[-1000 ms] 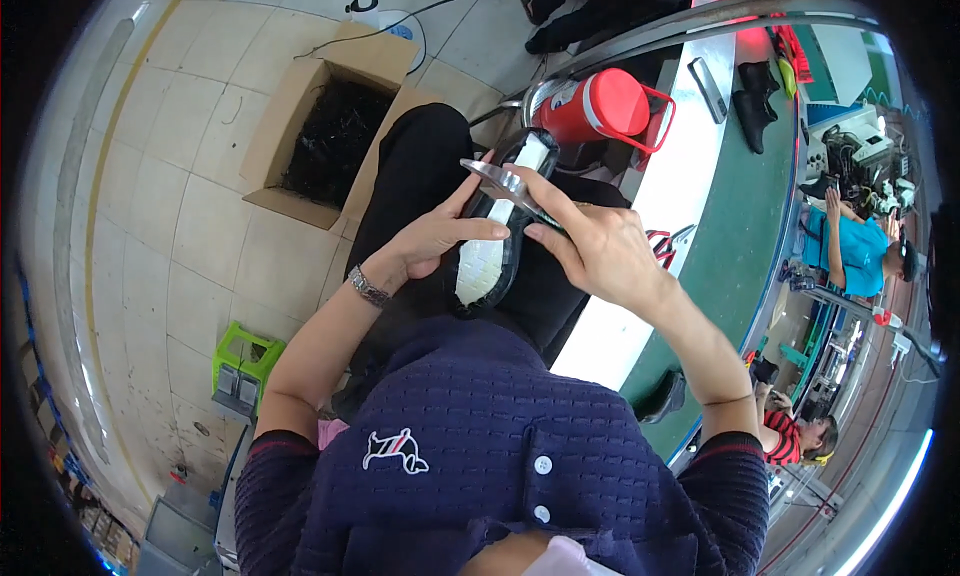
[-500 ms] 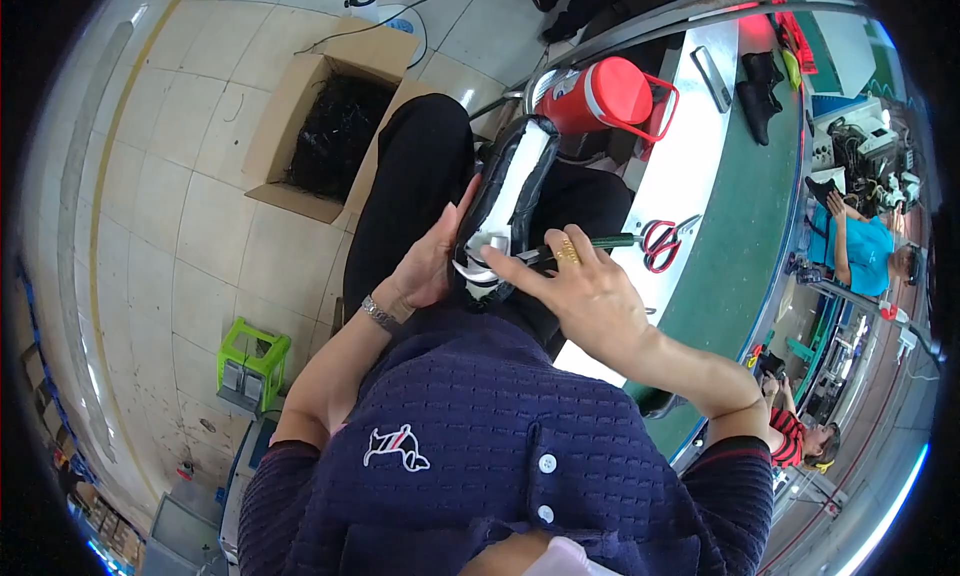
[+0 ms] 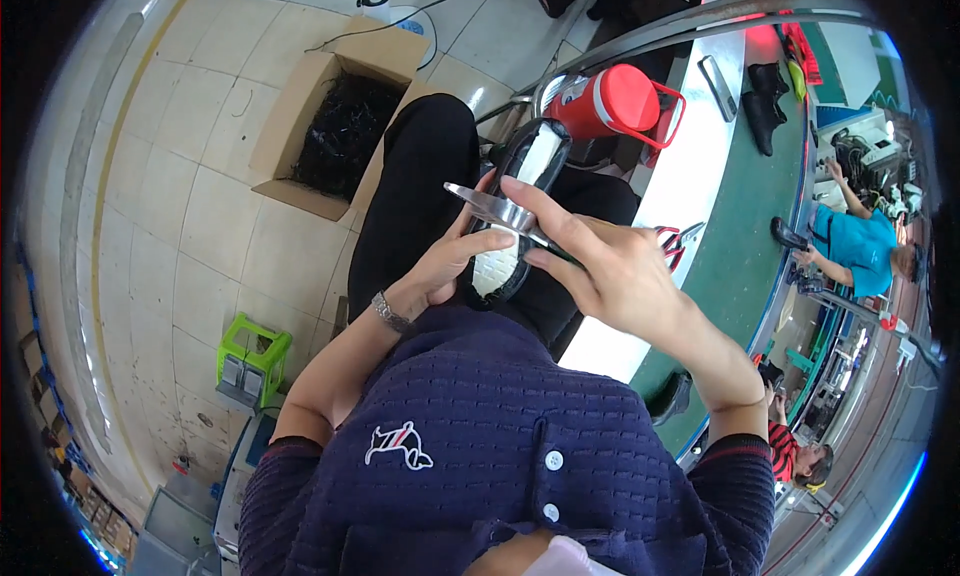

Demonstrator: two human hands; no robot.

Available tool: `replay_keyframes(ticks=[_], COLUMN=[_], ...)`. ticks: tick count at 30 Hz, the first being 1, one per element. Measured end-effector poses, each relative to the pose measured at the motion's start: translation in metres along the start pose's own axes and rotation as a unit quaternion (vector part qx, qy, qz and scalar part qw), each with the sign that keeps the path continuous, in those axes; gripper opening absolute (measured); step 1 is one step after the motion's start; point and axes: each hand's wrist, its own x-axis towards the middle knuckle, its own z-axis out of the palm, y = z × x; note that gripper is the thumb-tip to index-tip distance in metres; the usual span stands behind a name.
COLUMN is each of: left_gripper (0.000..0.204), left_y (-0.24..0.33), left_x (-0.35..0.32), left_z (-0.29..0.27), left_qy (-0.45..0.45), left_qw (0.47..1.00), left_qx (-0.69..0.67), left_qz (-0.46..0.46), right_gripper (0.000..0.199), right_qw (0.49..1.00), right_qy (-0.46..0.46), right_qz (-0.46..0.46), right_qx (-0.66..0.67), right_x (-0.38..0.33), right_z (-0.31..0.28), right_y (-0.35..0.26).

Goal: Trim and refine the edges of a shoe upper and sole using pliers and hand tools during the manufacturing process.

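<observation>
A black shoe upper with a white bottom lies sole up over my lap, its long side pointing away from me. My left hand holds it from the left, with the thumb laid across the white bottom. My right hand grips a hammer whose shiny metal head lies across the middle of the shoe, its tapered end pointing left. The index finger rests by the head; the hammer's handle is mostly hidden under my palm.
To the left stands a cardboard box of black scraps and a green stool. A red jug, red-handled scissors and black shoes are right, along a green belt. A co-worker in blue handles a shoe beyond.
The hammer head has moved from the shoe's near end up to its middle and swung crosswise. My left thumb has come over onto the white bottom.
</observation>
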Motion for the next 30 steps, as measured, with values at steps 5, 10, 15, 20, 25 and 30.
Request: replay_keyframes(ticks=[5, 10, 15, 20, 25, 30], left_gripper=[0.097, 0.096, 0.070, 0.060, 0.075, 0.078], left_y=[0.008, 0.010, -0.015, -0.019, -0.003, -0.024], left_x=[-0.004, -0.006, -0.014, -0.013, -0.020, -0.019], left_z=[0.006, -0.003, -0.019, 0.003, 0.016, -0.003], left_qy=[0.003, -0.047, -0.083, 0.003, 0.082, -0.035], left_qw=[0.998, 0.996, 0.968, 0.999, 0.995, 0.995], left_qx=[-0.035, -0.039, -0.212, -0.046, 0.050, 0.060], left_qz=[-0.049, -0.059, -0.103, 0.022, 0.001, -0.066], right_gripper=[0.063, 0.068, 0.066, 0.062, 0.067, 0.075], right_qw=[0.959, 0.989, 0.988, 0.981, 0.992, 0.965], right_qy=[-0.185, -0.084, -0.076, -0.093, -0.068, -0.156], right_qz=[0.023, 0.004, 0.043, 0.109, -0.009, 0.035], right_qx=[-0.212, -0.118, -0.126, -0.128, -0.108, -0.209], right_x=[0.011, -0.001, 0.003, 0.003, -0.006, -0.014], right_z=[0.021, 0.034, 0.021, 0.042, 0.026, 0.051], right_y=[0.027, 0.025, 0.025, 0.037, 0.005, 0.017])
